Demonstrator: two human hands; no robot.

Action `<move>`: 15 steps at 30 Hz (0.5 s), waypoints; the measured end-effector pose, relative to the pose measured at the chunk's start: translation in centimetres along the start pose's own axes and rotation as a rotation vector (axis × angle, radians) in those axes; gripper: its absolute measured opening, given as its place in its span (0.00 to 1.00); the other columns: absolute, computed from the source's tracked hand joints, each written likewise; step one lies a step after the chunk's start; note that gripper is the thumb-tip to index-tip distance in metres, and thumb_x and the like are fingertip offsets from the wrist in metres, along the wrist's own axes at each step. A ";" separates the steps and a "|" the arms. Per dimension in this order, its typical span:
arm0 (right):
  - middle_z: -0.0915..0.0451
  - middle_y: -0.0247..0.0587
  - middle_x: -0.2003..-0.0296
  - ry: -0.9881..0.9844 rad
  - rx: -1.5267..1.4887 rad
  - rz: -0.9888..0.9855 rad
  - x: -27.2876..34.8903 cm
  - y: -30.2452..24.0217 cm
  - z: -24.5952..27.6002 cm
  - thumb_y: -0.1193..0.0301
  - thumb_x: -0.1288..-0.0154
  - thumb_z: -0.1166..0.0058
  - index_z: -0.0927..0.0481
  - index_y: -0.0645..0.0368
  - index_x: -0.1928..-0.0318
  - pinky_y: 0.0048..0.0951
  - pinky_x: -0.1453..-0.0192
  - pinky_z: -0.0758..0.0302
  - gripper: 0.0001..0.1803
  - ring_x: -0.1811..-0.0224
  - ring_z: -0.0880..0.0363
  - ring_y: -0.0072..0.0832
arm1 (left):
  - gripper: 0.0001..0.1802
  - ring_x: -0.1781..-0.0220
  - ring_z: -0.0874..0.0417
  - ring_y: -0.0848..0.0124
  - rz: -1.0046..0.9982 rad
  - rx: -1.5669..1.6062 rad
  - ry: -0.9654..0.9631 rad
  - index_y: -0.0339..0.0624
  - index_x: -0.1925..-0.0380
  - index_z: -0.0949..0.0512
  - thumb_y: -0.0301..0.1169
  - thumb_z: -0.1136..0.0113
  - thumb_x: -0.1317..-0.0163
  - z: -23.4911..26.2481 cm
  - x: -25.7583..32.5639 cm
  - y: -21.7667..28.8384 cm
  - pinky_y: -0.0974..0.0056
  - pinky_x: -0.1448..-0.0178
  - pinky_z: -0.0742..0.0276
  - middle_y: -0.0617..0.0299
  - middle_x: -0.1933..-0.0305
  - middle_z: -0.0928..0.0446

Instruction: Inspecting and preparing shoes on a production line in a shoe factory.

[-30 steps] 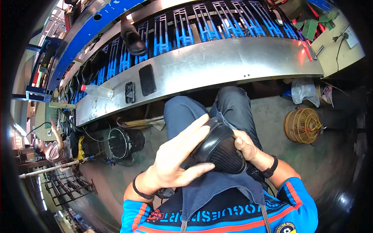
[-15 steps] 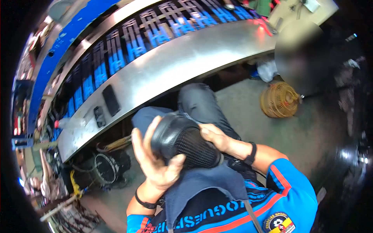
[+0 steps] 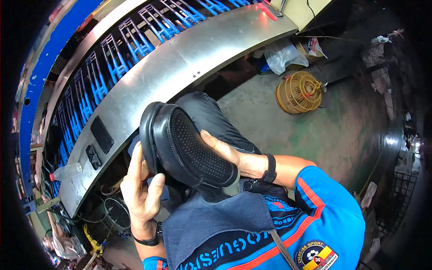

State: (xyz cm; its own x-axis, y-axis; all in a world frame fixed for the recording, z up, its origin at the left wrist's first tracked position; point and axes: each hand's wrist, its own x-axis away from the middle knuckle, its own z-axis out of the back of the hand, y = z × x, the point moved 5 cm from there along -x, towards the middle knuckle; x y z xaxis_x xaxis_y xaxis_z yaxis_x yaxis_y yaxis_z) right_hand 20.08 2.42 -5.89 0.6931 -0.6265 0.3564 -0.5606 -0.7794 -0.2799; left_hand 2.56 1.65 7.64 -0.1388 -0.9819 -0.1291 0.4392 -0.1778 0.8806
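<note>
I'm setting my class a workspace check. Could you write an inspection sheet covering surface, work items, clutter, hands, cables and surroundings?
Surface: curved metal bench, shiny, with scattered marks toward the left end.
Work items: one black shoe, dotted upper facing the camera.
Clutter: black phone, dark glasses-like item and clear bottle on the bench; round wicker cage on the floor.
Hands: left hand open, fingers spread beside the sole's edge, contact unclear; right hand holding the shoe's right side.
Cables: thin dark cord against a pale panel, ends not traceable.
Surroundings: blue frames behind the bench; another person at lower left.
</note>
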 end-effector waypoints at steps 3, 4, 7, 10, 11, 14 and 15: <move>0.21 0.43 0.41 -0.029 -0.046 -0.018 -0.4 0.4 0.5 0.48 0.19 0.67 0.31 0.60 0.32 0.32 0.37 0.21 0.32 0.45 0.19 0.29 | 0.41 0.65 0.14 0.63 0.039 -0.064 -0.053 0.27 0.29 0.40 0.31 0.35 0.38 -0.3 0.3 -0.2 0.68 0.55 0.22 0.47 0.57 0.15; 0.21 0.43 0.42 -0.185 -0.164 -0.014 -0.4 0.3 -0.3 0.48 0.19 0.68 0.31 0.60 0.32 0.32 0.37 0.21 0.32 0.45 0.19 0.30 | 0.41 0.64 0.13 0.62 0.012 -0.147 -0.055 0.26 0.28 0.41 0.32 0.35 0.38 -0.5 0.4 0.1 0.68 0.55 0.21 0.46 0.56 0.15; 0.21 0.44 0.41 -0.249 -0.196 -0.014 -0.2 -0.3 -1.1 0.48 0.19 0.68 0.31 0.60 0.32 0.32 0.37 0.21 0.32 0.45 0.19 0.30 | 0.52 0.51 0.12 0.53 -0.147 -0.217 -0.049 0.23 0.27 0.49 0.42 0.30 0.40 -1.5 0.6 1.8 0.61 0.46 0.18 0.39 0.49 0.17; 0.23 0.44 0.39 -0.220 0.018 0.053 -0.5 -0.9 -2.8 0.47 0.19 0.69 0.32 0.61 0.32 0.32 0.35 0.24 0.33 0.41 0.22 0.30 | 0.66 0.39 0.18 0.53 -0.086 0.211 0.066 0.29 0.24 0.57 0.40 0.19 0.51 -2.0 0.0 2.6 0.57 0.38 0.22 0.39 0.37 0.25; 0.25 0.44 0.38 -0.102 0.201 0.100 -0.6 -1.0 -3.2 0.49 0.18 0.71 0.32 0.63 0.32 0.33 0.32 0.28 0.32 0.39 0.24 0.29 | 0.71 0.31 0.26 0.55 0.107 0.505 0.150 0.35 0.22 0.60 0.36 0.16 0.56 -1.9 0.0 1.7 0.56 0.31 0.27 0.41 0.30 0.32; 0.21 0.49 0.45 -0.024 0.938 0.573 -1.9 -1.4 -7.6 0.49 0.21 0.59 0.34 0.68 0.36 0.33 0.38 0.28 0.33 0.48 0.22 0.29 | 0.47 0.44 0.20 0.63 0.167 0.622 0.483 0.38 0.31 0.42 0.25 0.25 0.48 0.4 -0.4 -0.6 0.59 0.39 0.22 0.52 0.43 0.25; 0.23 0.56 0.44 -0.041 1.021 0.499 -2.5 -0.6 -8.8 0.50 0.25 0.50 0.40 0.67 0.33 0.36 0.35 0.30 0.36 0.44 0.24 0.35 | 0.40 0.48 0.20 0.65 0.236 0.694 0.501 0.38 0.35 0.39 0.25 0.28 0.46 1.6 -0.4 -2.0 0.59 0.41 0.22 0.54 0.46 0.24</move>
State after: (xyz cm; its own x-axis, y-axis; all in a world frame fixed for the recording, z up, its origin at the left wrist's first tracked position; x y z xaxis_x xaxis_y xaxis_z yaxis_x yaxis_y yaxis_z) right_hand 14.70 4.50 1.18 0.5213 -0.8531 -0.0225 -0.1600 -0.0718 -0.9845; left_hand 0.35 2.53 6.70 0.3639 -0.9301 0.0498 -0.2527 -0.0471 0.9664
